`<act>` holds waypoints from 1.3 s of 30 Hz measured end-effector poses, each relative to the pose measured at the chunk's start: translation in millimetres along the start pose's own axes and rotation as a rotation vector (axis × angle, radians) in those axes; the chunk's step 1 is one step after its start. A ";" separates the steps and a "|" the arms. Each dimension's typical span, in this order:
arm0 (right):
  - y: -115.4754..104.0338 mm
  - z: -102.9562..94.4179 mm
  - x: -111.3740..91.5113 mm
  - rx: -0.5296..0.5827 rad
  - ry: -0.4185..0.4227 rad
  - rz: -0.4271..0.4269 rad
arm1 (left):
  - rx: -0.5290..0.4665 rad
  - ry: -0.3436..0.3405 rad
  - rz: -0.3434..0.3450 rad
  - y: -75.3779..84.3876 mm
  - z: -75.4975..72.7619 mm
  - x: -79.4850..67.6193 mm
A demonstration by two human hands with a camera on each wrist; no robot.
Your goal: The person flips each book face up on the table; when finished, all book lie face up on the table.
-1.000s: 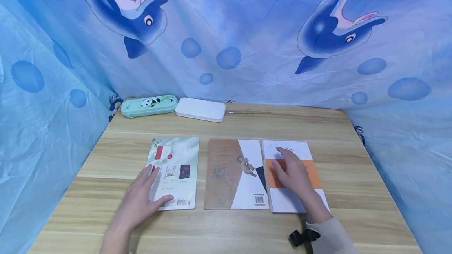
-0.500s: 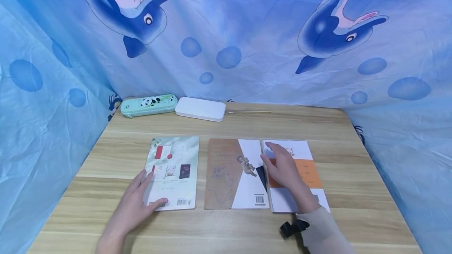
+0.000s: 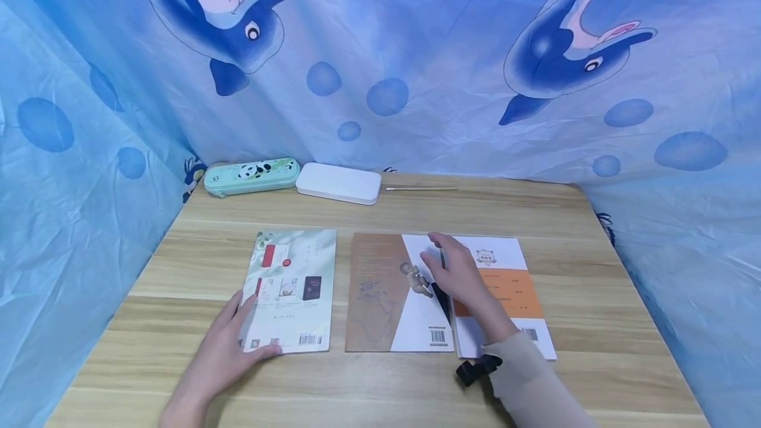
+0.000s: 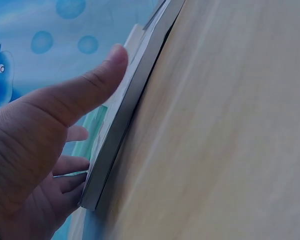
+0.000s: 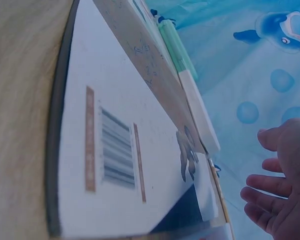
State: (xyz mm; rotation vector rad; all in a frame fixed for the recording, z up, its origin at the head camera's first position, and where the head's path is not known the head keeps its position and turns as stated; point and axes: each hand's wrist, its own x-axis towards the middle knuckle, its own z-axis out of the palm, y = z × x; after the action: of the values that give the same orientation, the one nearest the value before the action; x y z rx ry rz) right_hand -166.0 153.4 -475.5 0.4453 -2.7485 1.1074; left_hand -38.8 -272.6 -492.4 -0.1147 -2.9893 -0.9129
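Three books lie side by side: a pale green one [image 3: 289, 309] at left, a brown and white one [image 3: 380, 296] in the middle, and a white and orange one [image 3: 505, 283] at right. My left hand [image 3: 221, 349] is at the green book's near left corner, fingers along its left edge. In the left wrist view the thumb [image 4: 97, 82] extends over the book's edge [image 4: 122, 110]. Over the seam between the middle and right books, my right hand [image 3: 460, 276] hovers with relaxed fingers, holding nothing. The right wrist view shows it apart from the middle book's cover [image 5: 120, 150].
Along the table's back edge lie a mint panda pencil case [image 3: 252, 177], a white flat case [image 3: 339, 183] and a thin brush [image 3: 422, 188]. A blue dolphin-print curtain [image 3: 380, 38] surrounds the wooden table [image 3: 368, 388] at the back and sides.
My right hand has moved left from over the right book to the seam beside the middle book. My left hand has slid slightly left and toward me along the green book. The books stay put.
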 end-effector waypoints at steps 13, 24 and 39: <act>-6.8 20.6 17.7 0.049 -0.059 0.023 | 0.001 -0.037 -0.039 -6.4 0.8 -1.6; -12.9 36.2 29.7 0.089 -0.093 0.020 | -0.025 -0.065 -0.071 -6.0 -1.9 1.8; -24.7 57.6 46.4 0.094 -0.143 -0.016 | -0.031 -0.048 -0.021 -7.4 -0.7 2.5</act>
State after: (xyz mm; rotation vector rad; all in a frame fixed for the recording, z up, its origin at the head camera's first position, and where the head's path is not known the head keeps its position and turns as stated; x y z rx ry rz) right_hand -203.3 86.4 -489.5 0.5801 -2.8163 1.2518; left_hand -41.8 -279.0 -495.9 -0.1075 -3.0265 -0.9724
